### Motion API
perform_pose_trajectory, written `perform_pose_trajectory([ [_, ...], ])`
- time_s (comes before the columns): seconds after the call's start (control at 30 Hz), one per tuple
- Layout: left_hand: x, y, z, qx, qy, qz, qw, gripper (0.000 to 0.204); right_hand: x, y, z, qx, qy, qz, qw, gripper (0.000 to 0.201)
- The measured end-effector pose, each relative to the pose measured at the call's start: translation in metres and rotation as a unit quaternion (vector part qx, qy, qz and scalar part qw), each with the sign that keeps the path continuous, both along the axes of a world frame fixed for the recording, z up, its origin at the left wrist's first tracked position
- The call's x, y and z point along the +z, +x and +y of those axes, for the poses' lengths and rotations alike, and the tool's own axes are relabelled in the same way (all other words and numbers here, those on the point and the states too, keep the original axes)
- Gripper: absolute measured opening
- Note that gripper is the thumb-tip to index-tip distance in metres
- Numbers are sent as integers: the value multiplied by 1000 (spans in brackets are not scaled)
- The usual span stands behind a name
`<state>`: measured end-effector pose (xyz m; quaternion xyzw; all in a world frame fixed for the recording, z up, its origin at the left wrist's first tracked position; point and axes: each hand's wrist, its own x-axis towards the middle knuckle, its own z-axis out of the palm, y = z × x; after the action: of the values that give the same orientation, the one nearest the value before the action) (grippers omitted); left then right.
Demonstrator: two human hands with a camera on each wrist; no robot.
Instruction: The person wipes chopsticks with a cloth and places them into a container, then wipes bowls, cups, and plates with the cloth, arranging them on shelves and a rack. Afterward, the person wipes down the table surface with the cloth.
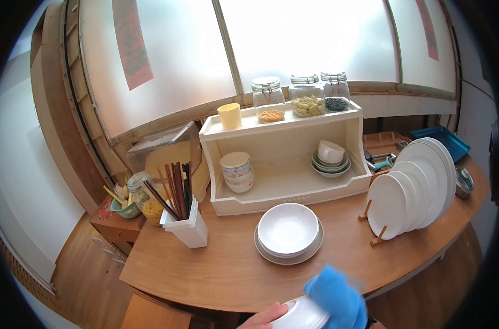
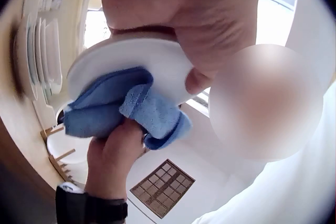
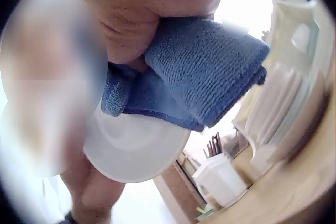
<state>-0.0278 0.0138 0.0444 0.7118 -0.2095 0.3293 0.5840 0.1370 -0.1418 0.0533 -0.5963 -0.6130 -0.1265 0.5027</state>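
Note:
At the bottom of the head view, the left hand [image 1: 270,316] grips the edge of a white dish [image 1: 299,315]. A blue cloth [image 1: 337,296] lies over the dish's right side and hides most of the right hand there. In the left wrist view the left hand [image 2: 184,3] holds the plate-like dish [image 2: 163,61] by its rim, thumb on its face. The right hand [image 2: 113,150] holds the bunched cloth [image 2: 157,113] against that face. The right wrist view shows the right hand [image 3: 152,14] gripping the folded cloth [image 3: 199,61], with the dish [image 3: 136,145] behind it.
A white bowl [image 1: 288,229] rests on a plate mid-table. Behind it stands a cream shelf [image 1: 282,203] with bowls, jars and a yellow cup [image 1: 230,116]. White plates [image 1: 389,205] stand in a wooden rack at right; a white chopstick holder [image 1: 190,230] is at left.

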Motion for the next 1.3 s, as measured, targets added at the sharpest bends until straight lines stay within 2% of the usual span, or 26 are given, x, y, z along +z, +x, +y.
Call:
perform_pose_trajectory([
  [0.07, 8, 2, 8, -18, 38, 22, 999, 47, -8, 1, 8, -1, 7, 69, 998, 36],
  [0.13, -3, 5, 2, 33, -37, 16, 999, 50, -29, -1, 30, -3, 23, 210, 977, 29],
  [0.17, -13, 2, -3, 81, -100, 71, 989, 56, -41, -5, 39, -5, 26, 281, 959, 26],
  [0.23, -28, 16, -6, 72, -368, 78, 924, 59, -52, -21, 56, -6, 35, 417, 908, 23],
  [0.27, -20, 23, 1, 59, -470, 74, 878, 55, -43, -39, 53, 13, 26, 424, 905, 29],
  [0.33, -1, 34, 12, 103, -558, 114, 815, 56, -95, -38, 48, 40, -31, 438, 898, 39],
  [0.43, 1, 31, 29, 105, -575, 119, 802, 56, 9, -2, 31, 146, -65, 354, 921, 19],
  [0.47, -1, 31, 33, 99, -572, 132, 804, 57, -10, 1, 27, 144, -64, 356, 921, 19],
  [0.53, -9, 29, 31, 112, -527, 150, 829, 60, -63, 3, 21, -56, -105, 543, 831, 41],
  [0.6, -18, 31, 25, 77, -505, 118, 852, 65, 41, -39, 50, -200, 49, 261, 943, 44],
  [0.63, -17, 29, 16, 96, -472, 116, 869, 66, 15, -32, 48, -147, 78, 78, 983, 57],
  [0.67, -14, 27, 4, 115, -437, 114, 885, 67, -30, -24, 43, 37, -32, 273, 961, 62],
  [0.7, -12, 31, -8, 171, -388, 92, 901, 66, -23, -31, 44, 24, -65, 154, 986, 62],
  [0.73, 0, 26, -3, 334, -35, 293, 895, 59, -15, -38, 50, 12, -99, 33, 995, 61],
  [0.77, 1, 27, -5, 328, -31, 294, 897, 59, -19, -43, 53, 5, -96, 35, 995, 61],
  [0.83, 3, 30, -5, 293, -92, 249, 918, 62, -34, -51, 58, 242, -77, 148, 956, 61],
  [0.87, 3, 27, -5, 278, -124, 229, 925, 64, -29, -50, 57, 241, -73, 151, 956, 61],
  [0.93, -1, 19, -4, 248, -188, 185, 932, 68, -13, -47, 53, 169, 4, -56, 984, 44],
  [0.97, -4, 13, -4, 234, -219, 164, 933, 69, -32, -43, 51, 196, -146, -24, 969, 53],
  [1.0, -9, 4, -5, 220, -253, 141, 931, 71, -32, -40, 54, 199, -145, -23, 969, 53],
  [1.07, -16, -10, -3, 208, -289, 117, 927, 73, -24, -31, 57, 21, -125, -61, 990, 59],
  [1.1, -16, -12, 1, 213, -293, 120, 924, 72, -26, -38, 59, 3, -98, -42, 994, 59],
  [1.13, -17, -13, 3, 218, -298, 121, 921, 72, -25, -51, 61, 58, -87, 79, 991, 56],
  [1.2, -21, -16, 8, 229, -306, 125, 916, 71, -30, -57, 63, 184, -75, 148, 969, 55],
  [1.23, -24, -17, 10, 235, -309, 127, 913, 70, -28, -55, 62, 185, -77, 146, 969, 55],
  [1.3, -30, -25, 11, 249, -314, 136, 906, 69, -18, -51, 53, 160, 23, 2, 987, 42],
])
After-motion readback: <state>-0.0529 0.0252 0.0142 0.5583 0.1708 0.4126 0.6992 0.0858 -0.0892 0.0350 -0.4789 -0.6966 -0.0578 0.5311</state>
